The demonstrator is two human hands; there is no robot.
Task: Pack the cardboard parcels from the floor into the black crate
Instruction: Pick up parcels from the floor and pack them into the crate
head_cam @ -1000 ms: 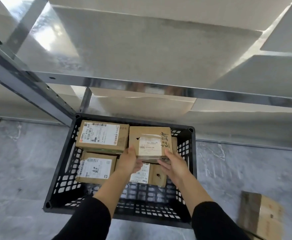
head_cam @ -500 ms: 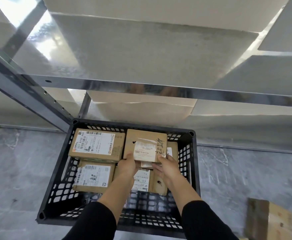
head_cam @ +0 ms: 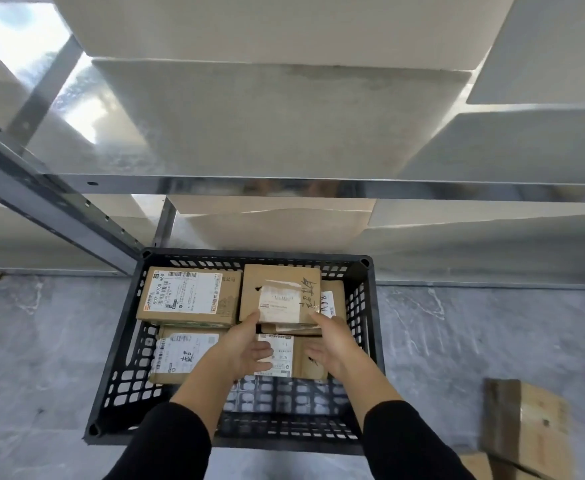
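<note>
Head view: I see the black crate [head_cam: 119, 344] standing on the grey floor [head_cam: 41, 358], close against the foot of a metal rack [head_cam: 59, 206].

Crate contents:
- The labelled parcel [head_cam: 189, 296] lies flat at the back left.
- The front-left parcel [head_cam: 180, 355] lies just before it.
- The centre parcel [head_cam: 282, 355] shows between the two hands.
- The top parcel [head_cam: 280, 292] sits at the back right, stacked on the lower parcel [head_cam: 334, 299].

The left hand [head_cam: 246, 344] is spread, fingers loosely extended, with the thumb tip touching the near left corner of the top parcel. The right hand [head_cam: 336, 344] mirrors it, also spread, thumb at the near right corner. Neither hand's fingers wrap the parcel.

One floor parcel [head_cam: 533, 427] lies outside, well apart to the right of the crate.
</note>
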